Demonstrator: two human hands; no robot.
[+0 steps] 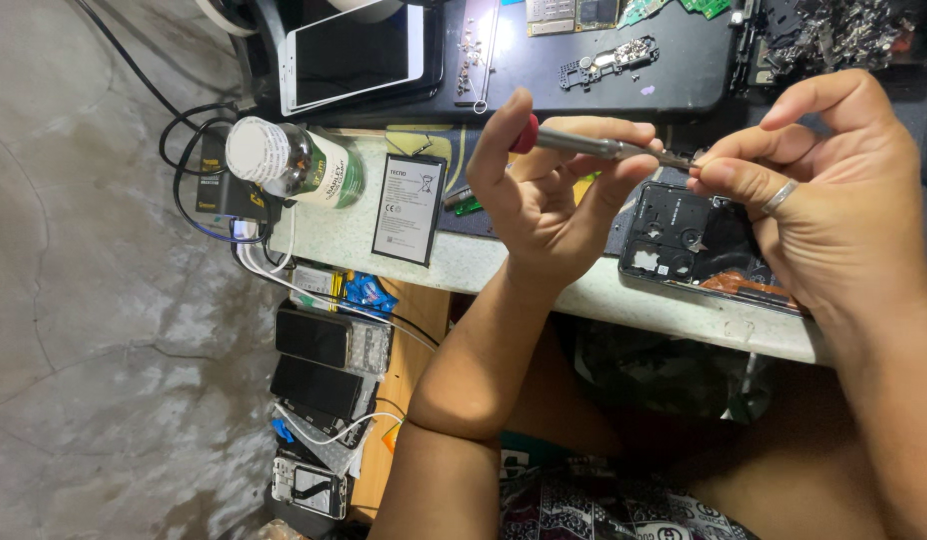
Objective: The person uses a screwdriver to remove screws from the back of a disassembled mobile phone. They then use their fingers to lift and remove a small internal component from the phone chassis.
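The left hand [544, 190] is clamped round a screwdriver [594, 146], thumb on its red cap and fingers along the metal shaft, holding it level above the opened phone [699, 245]. The right hand [834, 190], with a ring on one finger, has thumb and forefinger pinched together at the driver's tip; whether a screw sits between them is too small to tell.

The phone lies back-off on the desk [624, 300], just beneath both hands, its black inner frame and camera holes exposed. Judging by this, the step in hand is tending the driver's tip, seating or plucking off a screw, in the middle of work on the phone's frame. The next move would call for a steady tip and a careful pinch, since so small a part drops easily.

Left of the phone lies a flat battery [410, 208], and further left a capped bottle [296, 162] on its side; its contents are not clear. Beyond the phone, a dark mat [544, 85] carries loose small parts and a white-fronted phone [356, 52].
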